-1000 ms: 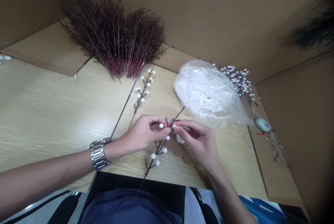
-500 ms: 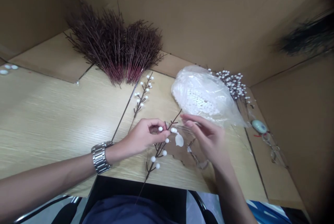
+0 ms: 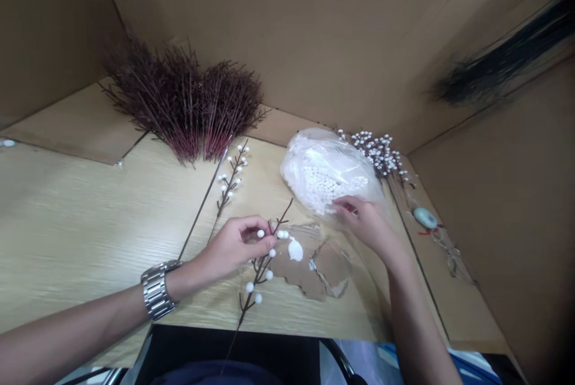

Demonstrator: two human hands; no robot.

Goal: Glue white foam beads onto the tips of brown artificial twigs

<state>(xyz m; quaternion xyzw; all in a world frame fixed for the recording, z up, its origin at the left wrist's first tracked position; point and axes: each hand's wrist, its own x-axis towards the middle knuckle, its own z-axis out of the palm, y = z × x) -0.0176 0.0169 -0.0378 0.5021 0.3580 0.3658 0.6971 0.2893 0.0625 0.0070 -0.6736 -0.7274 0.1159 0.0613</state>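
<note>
A brown twig with several white beads is pinched in my left hand, its bare stem pointing down toward the table's front edge. My right hand is at the front of a clear plastic bag full of white beads. Its thumb and fingertips are closed together at the beads; whatever they hold is too small to make out. Under and right of the twig, a torn cardboard piece bears a white blob. Another beaded twig lies behind my left hand.
Bundles of bare brown twigs stand at the back left. Beaded twigs lie behind the bag. A pale green oval object is on the right. Cardboard walls surround the table.
My right hand has moved from beside the twig to the bag of beads. My left hand still holds the twig. The whole view has shifted a little.
</note>
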